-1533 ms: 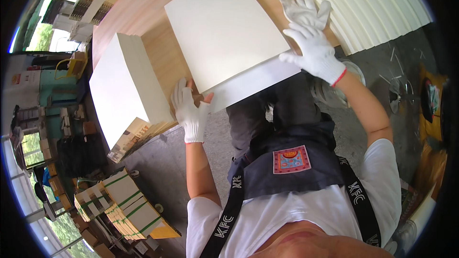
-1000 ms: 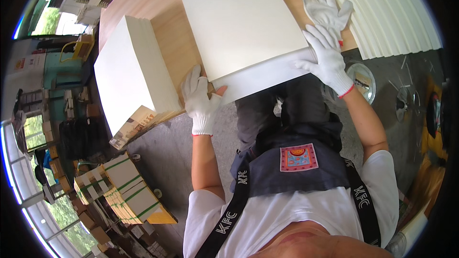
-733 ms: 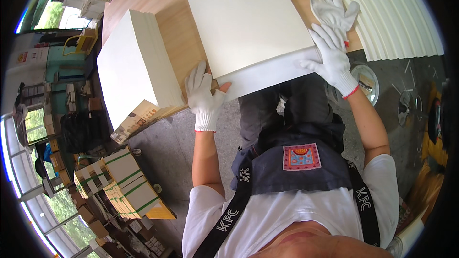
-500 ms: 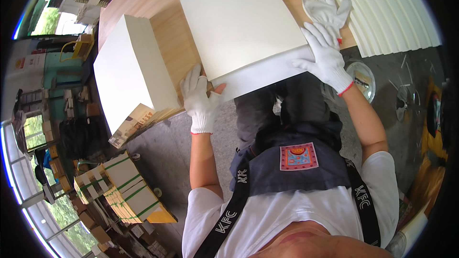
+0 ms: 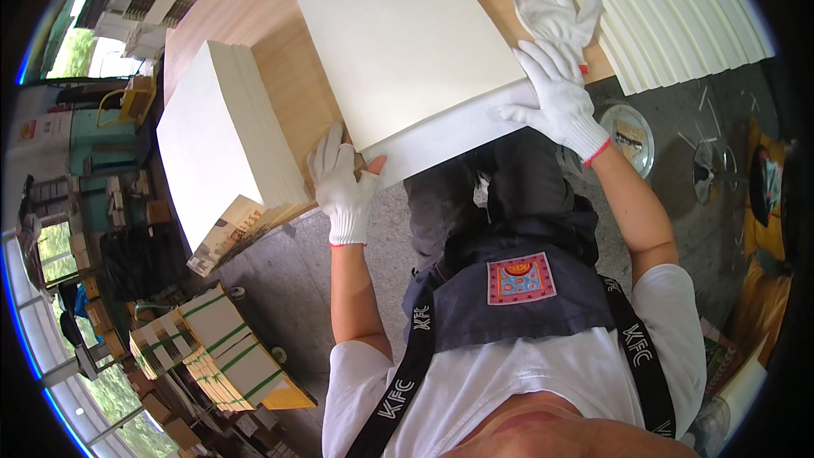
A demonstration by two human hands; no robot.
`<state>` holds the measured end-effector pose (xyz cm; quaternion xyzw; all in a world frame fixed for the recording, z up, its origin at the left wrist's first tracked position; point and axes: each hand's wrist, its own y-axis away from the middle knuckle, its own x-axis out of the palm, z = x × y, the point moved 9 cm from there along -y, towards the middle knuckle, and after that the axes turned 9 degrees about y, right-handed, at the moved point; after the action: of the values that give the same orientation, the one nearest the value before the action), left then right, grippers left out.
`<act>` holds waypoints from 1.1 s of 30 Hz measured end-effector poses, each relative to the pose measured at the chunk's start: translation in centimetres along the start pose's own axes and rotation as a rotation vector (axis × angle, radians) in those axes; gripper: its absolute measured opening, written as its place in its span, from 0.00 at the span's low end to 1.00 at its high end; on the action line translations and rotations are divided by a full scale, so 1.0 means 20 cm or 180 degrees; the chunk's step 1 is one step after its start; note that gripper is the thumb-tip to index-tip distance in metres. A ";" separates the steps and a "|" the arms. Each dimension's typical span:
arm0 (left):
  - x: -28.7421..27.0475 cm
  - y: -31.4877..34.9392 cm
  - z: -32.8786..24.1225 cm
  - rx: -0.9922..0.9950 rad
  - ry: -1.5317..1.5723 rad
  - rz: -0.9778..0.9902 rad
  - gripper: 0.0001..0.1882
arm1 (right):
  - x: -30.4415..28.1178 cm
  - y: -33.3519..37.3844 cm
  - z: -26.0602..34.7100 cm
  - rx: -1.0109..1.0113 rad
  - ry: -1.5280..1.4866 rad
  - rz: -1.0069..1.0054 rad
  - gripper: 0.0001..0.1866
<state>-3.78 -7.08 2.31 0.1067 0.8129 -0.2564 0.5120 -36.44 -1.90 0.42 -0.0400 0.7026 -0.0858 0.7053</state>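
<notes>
A large white sheet or board [image 5: 407,42] lies on the wooden table in front of me, with a paler white strip [image 5: 449,131] showing along its near edge. My left hand [image 5: 343,182], in a white knit glove with the thumb tip bare, rests at the strip's left end, fingers spread over the table edge. At the right end, my gloved right hand [image 5: 560,102] lies with its fingers stretched along the sheet's side and the thumb on the strip. Just beyond it is an empty white glove [image 5: 555,17].
To the left stands a thick stack of white sheets [image 5: 208,136] above printed ones [image 5: 229,233]. Overlapping white sheets [image 5: 670,17] fan out at the far right. A clear round tub [image 5: 627,140] stands below the table's right side. Strapped bundles [image 5: 225,343] sit lower left.
The whole view has shifted slightly, so the table and sheets appear a little further left. Both hands keep their places at the two ends of the strip.
</notes>
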 end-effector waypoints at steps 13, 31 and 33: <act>0.00 0.00 0.02 -0.0077 0.0157 -0.0138 0.28 | -0.06 0.00 0.02 -0.0111 -0.0002 -0.0165 0.50; 0.01 0.01 0.01 -0.0054 0.0096 -0.0049 0.31 | 0.01 -0.01 0.00 0.0000 0.0159 0.0109 0.52; 0.01 0.01 0.00 -0.0046 0.0116 -0.0036 0.31 | 0.02 -0.01 -0.01 0.0032 0.0118 0.0120 0.53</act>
<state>-3.76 -7.05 2.08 0.1031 0.8244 -0.2514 0.4965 -36.58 -2.07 0.07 -0.0217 0.7158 -0.0768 0.6938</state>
